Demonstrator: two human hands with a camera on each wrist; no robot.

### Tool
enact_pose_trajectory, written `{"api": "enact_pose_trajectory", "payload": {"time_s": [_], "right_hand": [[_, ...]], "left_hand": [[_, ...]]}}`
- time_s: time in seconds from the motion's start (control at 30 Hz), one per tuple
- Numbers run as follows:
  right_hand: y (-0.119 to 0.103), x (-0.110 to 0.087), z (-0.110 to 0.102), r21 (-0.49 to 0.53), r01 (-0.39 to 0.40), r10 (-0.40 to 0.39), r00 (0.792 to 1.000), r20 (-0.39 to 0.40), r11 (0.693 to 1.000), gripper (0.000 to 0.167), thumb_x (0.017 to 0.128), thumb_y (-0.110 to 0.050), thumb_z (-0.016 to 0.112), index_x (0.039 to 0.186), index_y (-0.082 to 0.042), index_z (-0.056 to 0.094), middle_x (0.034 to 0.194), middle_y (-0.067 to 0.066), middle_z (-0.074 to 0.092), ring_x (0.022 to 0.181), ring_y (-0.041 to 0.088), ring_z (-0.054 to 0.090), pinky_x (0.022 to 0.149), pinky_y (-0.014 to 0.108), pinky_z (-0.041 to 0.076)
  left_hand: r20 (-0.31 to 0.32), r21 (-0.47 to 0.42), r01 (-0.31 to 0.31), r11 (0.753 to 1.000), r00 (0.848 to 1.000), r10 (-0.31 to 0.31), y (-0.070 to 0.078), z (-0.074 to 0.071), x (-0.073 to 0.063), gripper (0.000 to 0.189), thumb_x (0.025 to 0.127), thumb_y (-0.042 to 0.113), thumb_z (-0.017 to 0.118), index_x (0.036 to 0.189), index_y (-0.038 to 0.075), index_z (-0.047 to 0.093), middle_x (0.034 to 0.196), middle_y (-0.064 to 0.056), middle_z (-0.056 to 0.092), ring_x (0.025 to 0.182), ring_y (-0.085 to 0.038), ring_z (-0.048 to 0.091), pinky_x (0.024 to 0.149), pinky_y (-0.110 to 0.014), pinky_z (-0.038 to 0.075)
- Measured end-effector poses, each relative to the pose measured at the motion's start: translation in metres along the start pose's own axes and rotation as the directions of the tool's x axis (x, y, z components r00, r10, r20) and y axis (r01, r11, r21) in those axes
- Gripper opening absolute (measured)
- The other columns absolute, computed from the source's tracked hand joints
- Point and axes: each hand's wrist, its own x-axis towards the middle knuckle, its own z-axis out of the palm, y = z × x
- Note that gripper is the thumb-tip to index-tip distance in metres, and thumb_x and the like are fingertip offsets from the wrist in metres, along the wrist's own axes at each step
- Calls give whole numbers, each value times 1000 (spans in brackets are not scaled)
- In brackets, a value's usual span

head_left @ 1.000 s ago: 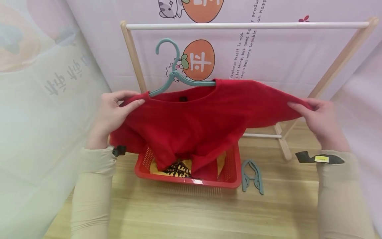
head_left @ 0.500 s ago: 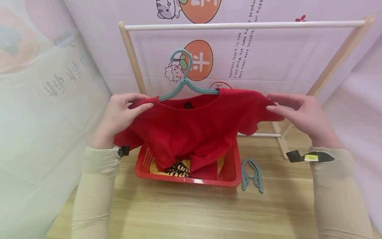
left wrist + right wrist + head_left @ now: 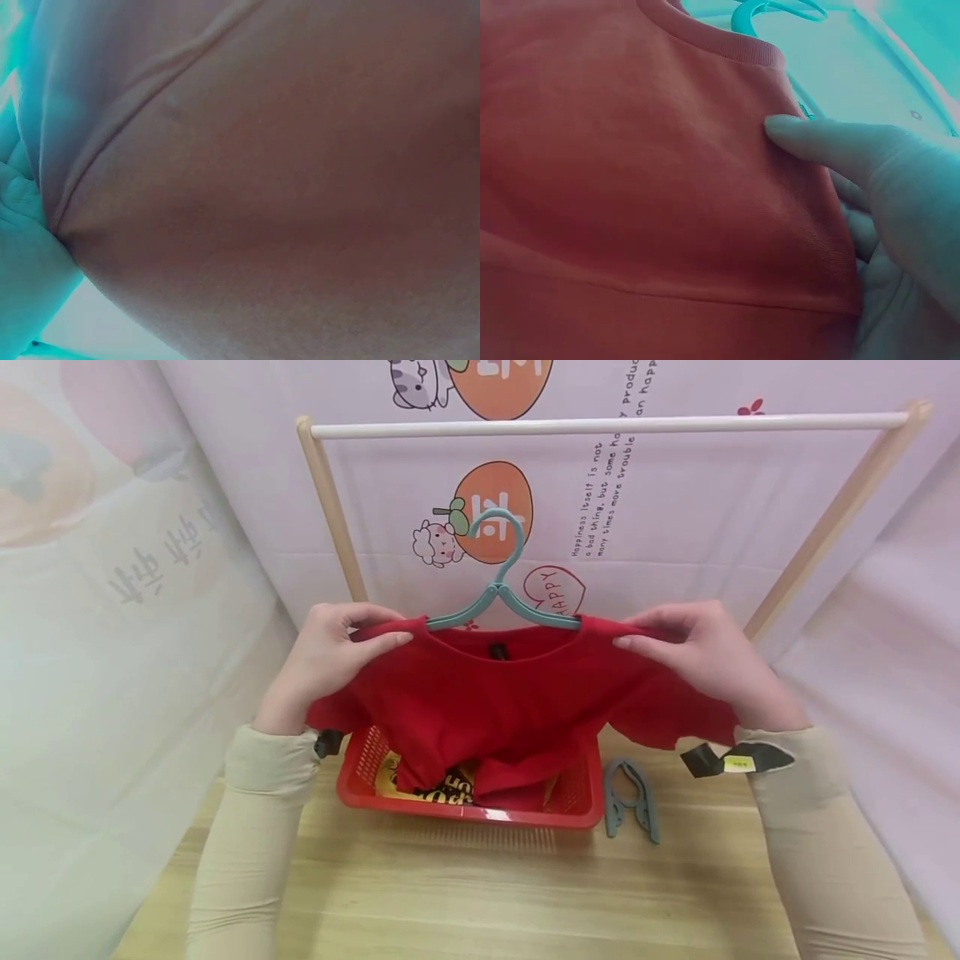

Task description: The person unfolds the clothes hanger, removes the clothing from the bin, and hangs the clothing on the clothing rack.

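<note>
A red T-shirt (image 3: pixel 487 693) hangs on a blue-green folding hanger (image 3: pixel 498 589), whose hook and upper arms rise out of the neckline. My left hand (image 3: pixel 337 647) pinches the shirt's left shoulder between thumb and fingers. At the other shoulder my right hand (image 3: pixel 693 652) pinches the cloth the same way, its thumb (image 3: pixel 810 139) lying on the front near the collar. The hanger's arm ends are hidden inside the shirt. In the left wrist view, red cloth (image 3: pixel 300 172) fills most of the picture. The shirt's lower part hangs into a red basket (image 3: pixel 465 812).
Behind the shirt stands a rack with a white rail (image 3: pixel 600 425) and wooden posts (image 3: pixel 832 527). A second folding hanger (image 3: pixel 632 802), folded, lies on the wooden table (image 3: pixel 480 893) right of the basket. Yellow-and-black printed cloth (image 3: pixel 442 792) lies in the basket.
My right hand has let go of the sleeve, moved left and taken hold of the right shoulder. My left hand, shirt and hanger have shifted right and slightly down; the hanger now stands more level.
</note>
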Motion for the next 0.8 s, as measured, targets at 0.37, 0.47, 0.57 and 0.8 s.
{"api": "enact_pose_trajectory", "payload": {"time_s": [0.37, 0.47, 0.57, 0.8], "right_hand": [[5, -2, -10, -33, -20, 18, 997, -80, 999, 25, 88, -26, 83, 110, -12, 80, 91, 1, 76, 73, 14, 71, 67, 16, 53], [5, -4, -21, -24, -37, 35, 995, -99, 999, 27, 89, -24, 83, 113, -12, 79, 91, 0, 76, 73, 14, 70, 67, 16, 52], [5, -8, -33, -16, -64, 61, 992, -114, 998, 29, 89, -23, 83, 115, -11, 79, 91, -2, 76, 74, 13, 69, 66, 15, 50], [-2, -22, -65, 8, -189, 187, 968, -168, 982, 34, 88, -26, 83, 118, -12, 78, 87, -5, 76, 69, 12, 69, 62, 14, 50]], "left_hand": [[-128, 29, -127, 992, 983, 129, 0, 20, 17, 24, 88, 21, 84, 109, 13, 80, 101, 4, 76, 86, -9, 69, 75, -24, 58], [-221, 66, -253, 965, 940, 261, 0, 30, 26, 25, 85, 17, 86, 108, 12, 81, 103, 4, 76, 91, -10, 69, 81, -26, 57], [-288, 135, -363, 922, 876, 387, 1, 41, 35, 27, 83, 13, 87, 108, 8, 81, 105, 0, 76, 97, -15, 68, 87, -29, 55], [-349, 256, -444, 859, 786, 510, 11, 68, 56, 27, 88, 11, 82, 114, 6, 78, 105, -7, 76, 96, -23, 64, 88, -35, 51]]}}
